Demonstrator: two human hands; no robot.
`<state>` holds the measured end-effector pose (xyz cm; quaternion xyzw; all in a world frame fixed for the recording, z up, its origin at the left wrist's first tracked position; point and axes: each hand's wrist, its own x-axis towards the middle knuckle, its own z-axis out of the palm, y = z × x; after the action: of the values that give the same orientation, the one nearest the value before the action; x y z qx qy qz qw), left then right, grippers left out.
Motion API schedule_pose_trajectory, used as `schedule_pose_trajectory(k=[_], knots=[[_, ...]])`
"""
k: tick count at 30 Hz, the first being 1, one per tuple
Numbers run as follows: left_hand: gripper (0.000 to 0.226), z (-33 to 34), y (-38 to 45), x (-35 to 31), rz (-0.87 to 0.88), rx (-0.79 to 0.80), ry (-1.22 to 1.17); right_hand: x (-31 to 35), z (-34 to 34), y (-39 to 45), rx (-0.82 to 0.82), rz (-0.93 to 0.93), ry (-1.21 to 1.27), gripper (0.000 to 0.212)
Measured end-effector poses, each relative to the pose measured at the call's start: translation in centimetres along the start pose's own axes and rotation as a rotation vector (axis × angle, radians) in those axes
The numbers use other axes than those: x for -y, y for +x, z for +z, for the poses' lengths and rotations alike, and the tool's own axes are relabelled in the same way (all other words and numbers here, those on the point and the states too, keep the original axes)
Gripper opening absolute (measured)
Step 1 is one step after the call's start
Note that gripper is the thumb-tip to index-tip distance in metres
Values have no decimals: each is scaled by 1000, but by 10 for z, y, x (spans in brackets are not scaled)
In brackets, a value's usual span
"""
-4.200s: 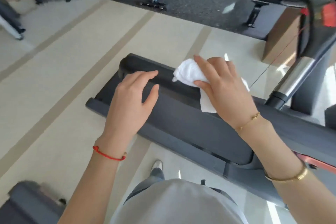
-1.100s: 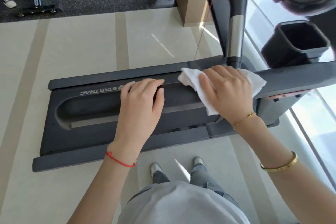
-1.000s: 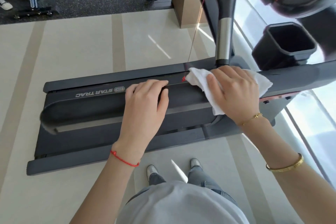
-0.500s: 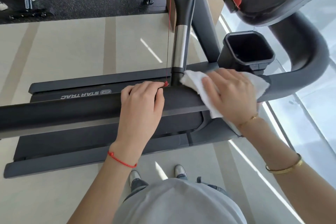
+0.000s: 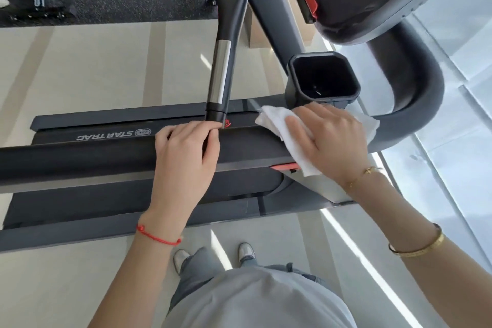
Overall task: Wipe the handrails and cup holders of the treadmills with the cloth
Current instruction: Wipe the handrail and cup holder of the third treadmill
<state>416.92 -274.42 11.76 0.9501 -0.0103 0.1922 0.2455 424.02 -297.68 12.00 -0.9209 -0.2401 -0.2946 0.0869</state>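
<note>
Head view: the left hand [image 5: 183,153] lies flat, fingers relaxed, on the black handrail [image 5: 80,161]. Further right, the right hand [image 5: 331,141] presses the white cloth [image 5: 282,125] onto that rail with straight fingers, just below the cup holder [image 5: 323,80].
</note>
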Motion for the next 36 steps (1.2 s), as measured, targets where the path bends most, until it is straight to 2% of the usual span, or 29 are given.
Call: schedule_pose_trajectory(k=[2, 6, 10, 12, 16, 21, 24, 30, 33, 36], knots=[[25, 1, -1, 1, 7, -4, 2, 9, 3, 3, -34, -19, -29, 31], [24, 2, -1, 3, 3, 0, 29, 46, 19, 9, 10, -104, 6, 37], [24, 1, -1, 3, 0, 4, 15, 38, 15, 8, 48, -207, 58, 39], [26, -1, 0, 5, 14, 14, -1, 21, 9, 3, 46, -167, 58, 39], [27, -3, 0, 5, 20, 23, -17, 12, 3, 6, -10, 48, -33, 43], [21, -3, 0, 10, 16, 44, 2, 70, 24, 13, 17, -63, 34, 38], [22, -4, -1, 12, 22, 58, -26, 60, 20, 11, 21, -128, 38, 39], [29, -15, -3, 27, 1, 54, -45, 41, 17, 12, -13, 62, -69, 43], [28, -20, -8, 37, -16, 35, -45, 57, 19, 14, -4, -74, -37, 39], [24, -23, -13, 41, -2, 13, -24, 79, 27, 17, 69, -201, -3, 45]])
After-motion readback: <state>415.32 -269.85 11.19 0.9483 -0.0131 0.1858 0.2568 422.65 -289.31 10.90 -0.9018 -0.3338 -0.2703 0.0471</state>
